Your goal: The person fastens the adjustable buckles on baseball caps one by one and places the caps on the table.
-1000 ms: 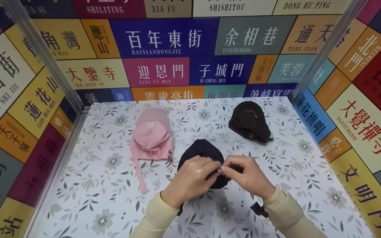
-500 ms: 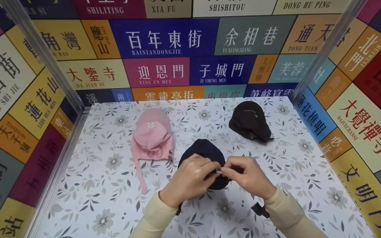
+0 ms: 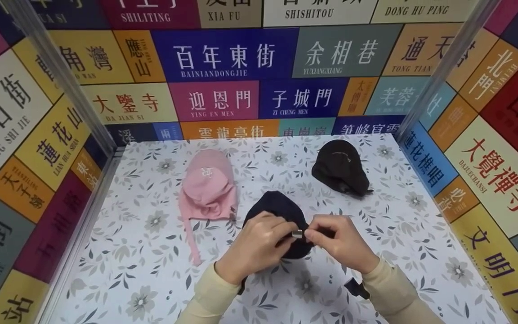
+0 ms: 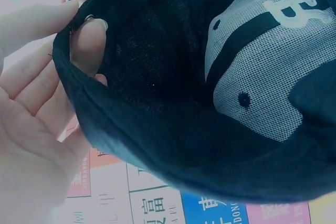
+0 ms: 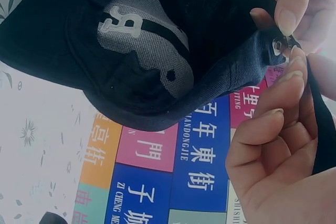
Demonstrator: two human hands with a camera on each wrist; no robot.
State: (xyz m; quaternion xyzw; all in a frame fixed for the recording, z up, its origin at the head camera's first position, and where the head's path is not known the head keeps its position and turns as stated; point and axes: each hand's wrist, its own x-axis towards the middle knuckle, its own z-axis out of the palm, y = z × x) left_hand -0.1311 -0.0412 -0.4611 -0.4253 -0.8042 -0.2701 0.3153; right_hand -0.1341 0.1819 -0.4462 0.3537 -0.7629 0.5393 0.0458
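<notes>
A navy baseball cap (image 3: 277,202) is held up in front of me, its hollow inside facing the wrist cameras. White mesh lining with a raised letter patch (image 5: 126,24) shows in the crown. My left hand (image 3: 261,240) pinches the cap's back edge between thumb and fingers, beside a small metal buckle (image 3: 298,233). Just right of the buckle, my right hand (image 3: 342,240) pinches the dark adjusting strap (image 5: 321,114), whose loose length runs down past the palm in the right wrist view. Both hands' fingertips nearly meet at the buckle.
On the flower-patterned table (image 3: 142,265) a pink cap (image 3: 207,180) lies at the back left, its strap trailing toward me. A dark brown cap (image 3: 340,166) lies at the back right. Sign-printed panels (image 3: 223,54) enclose the table at the back and both sides.
My right fingertips have moved slightly right, away from the left ones, and more of the metal buckle and strap shows between them. The pink and brown caps stay put.
</notes>
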